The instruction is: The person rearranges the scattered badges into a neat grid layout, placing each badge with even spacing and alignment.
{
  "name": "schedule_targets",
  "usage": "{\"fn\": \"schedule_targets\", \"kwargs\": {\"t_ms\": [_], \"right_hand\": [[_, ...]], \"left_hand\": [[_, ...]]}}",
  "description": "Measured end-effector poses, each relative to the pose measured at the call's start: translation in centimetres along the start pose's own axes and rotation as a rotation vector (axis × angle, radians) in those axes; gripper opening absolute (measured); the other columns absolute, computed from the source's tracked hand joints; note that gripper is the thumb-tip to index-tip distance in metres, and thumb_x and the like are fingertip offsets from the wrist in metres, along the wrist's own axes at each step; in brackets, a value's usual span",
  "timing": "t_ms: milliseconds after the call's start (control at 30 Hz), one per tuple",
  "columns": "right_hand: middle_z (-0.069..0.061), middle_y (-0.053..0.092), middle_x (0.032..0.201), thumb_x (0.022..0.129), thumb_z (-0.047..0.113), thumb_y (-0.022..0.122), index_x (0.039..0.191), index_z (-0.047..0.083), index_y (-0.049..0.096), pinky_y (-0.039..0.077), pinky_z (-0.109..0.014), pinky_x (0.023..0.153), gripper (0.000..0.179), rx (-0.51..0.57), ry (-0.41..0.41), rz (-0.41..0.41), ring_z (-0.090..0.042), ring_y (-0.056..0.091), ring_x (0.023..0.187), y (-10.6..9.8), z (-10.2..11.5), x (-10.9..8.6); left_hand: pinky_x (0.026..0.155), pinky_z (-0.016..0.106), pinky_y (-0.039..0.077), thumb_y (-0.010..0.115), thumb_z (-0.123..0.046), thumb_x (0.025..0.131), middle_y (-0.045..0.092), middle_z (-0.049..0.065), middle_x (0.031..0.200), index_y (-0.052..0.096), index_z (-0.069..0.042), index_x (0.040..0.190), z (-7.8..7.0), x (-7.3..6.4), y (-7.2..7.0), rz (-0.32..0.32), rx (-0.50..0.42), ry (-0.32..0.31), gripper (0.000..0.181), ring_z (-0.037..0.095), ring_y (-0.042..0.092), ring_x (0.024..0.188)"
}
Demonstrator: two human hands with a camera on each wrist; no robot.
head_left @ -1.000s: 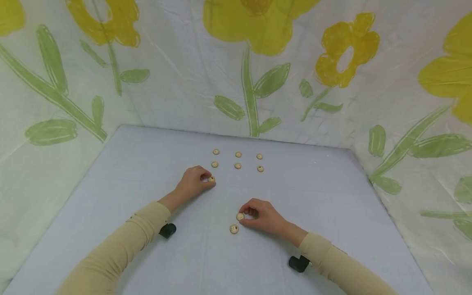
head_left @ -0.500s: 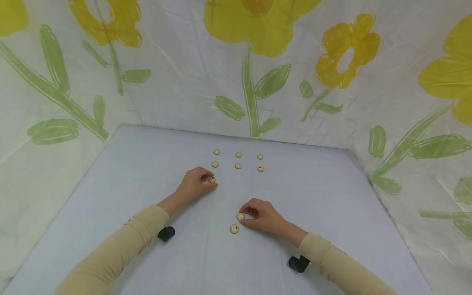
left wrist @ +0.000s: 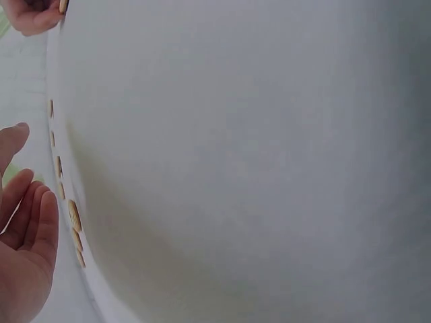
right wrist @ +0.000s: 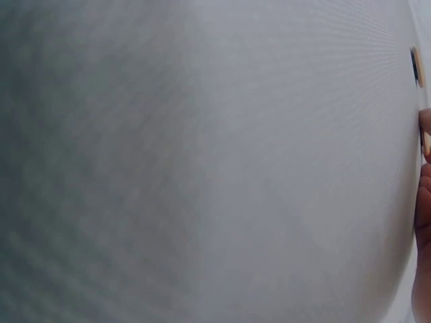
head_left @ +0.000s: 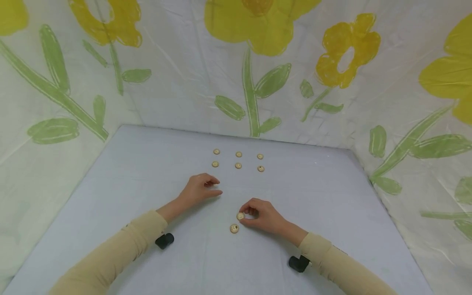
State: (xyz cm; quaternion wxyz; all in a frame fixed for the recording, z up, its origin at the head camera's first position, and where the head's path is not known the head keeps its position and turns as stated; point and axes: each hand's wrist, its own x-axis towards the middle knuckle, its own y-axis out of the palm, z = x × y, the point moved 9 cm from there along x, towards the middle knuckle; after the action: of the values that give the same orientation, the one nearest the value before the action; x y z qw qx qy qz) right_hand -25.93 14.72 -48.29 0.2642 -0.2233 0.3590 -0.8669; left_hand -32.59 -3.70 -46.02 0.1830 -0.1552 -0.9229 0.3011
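My left hand [head_left: 200, 189] hovers over the table, its thumb and fingers apart with nothing between them. Close by the fingertips lies a small round wooden disc [left wrist: 74, 215], which the hand hides in the head view. My right hand [head_left: 263, 215] pinches another wooden disc [head_left: 240, 216], pale with a small face drawn on it, between thumb and fingers, low over the table. Just in front of it lies a similar disc [head_left: 234, 228] with a dark spot on its face.
Two rows of similar wooden discs [head_left: 238, 166] lie farther back on the pale cloth-covered table [head_left: 313, 192]. A white curtain [head_left: 177, 82] with yellow flowers rises behind and at the sides. Each wrist carries a dark camera [head_left: 298, 264].
My left hand has let go of the disc it pinched, spread its fingers and drawn slightly toward me and right. The right hand stays in place with its disc.
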Motion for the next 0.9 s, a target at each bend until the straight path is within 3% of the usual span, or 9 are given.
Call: {"fn": "schedule_targets", "kwargs": {"t_ms": [267, 633, 900], "right_hand": [[0.007, 0.060, 0.087, 0.085, 0.020, 0.077, 0.103, 0.018, 0.068, 0.047, -0.022, 0.070, 0.021, 0.002, 0.007, 0.000, -0.006, 0.052, 0.079, 0.0, 0.0, 0.0], [0.006, 0.059, 0.087, 0.085, 0.020, 0.077, 0.103, 0.016, 0.068, 0.047, -0.023, 0.070, 0.020, 0.003, -0.015, -0.012, -0.008, 0.053, 0.079, -0.1, 0.2, 0.1], [0.005, 0.061, 0.087, 0.084, 0.019, 0.078, 0.102, 0.015, 0.068, 0.047, -0.022, 0.070, 0.021, -0.002, -0.038, -0.020, -0.008, 0.053, 0.078, -0.2, 0.3, 0.1]], "left_hand": [[0.083, 0.035, 0.053, 0.082, -0.018, 0.079, 0.069, 0.006, 0.096, 0.072, -0.003, 0.102, -0.8, -1.1, 1.2, 0.057, -0.054, -0.007, 0.029, 0.019, 0.063, 0.090], [0.082, 0.031, 0.053, 0.081, -0.018, 0.080, 0.070, 0.007, 0.097, 0.072, -0.003, 0.100, -3.5, -2.8, 2.9, 0.141, -0.100, 0.093, 0.027, 0.021, 0.064, 0.088], [0.078, 0.027, 0.052, 0.081, -0.018, 0.080, 0.069, 0.003, 0.093, 0.071, -0.005, 0.098, -4.7, -4.2, 4.4, 0.198, -0.084, 0.184, 0.025, 0.017, 0.062, 0.084]]}}
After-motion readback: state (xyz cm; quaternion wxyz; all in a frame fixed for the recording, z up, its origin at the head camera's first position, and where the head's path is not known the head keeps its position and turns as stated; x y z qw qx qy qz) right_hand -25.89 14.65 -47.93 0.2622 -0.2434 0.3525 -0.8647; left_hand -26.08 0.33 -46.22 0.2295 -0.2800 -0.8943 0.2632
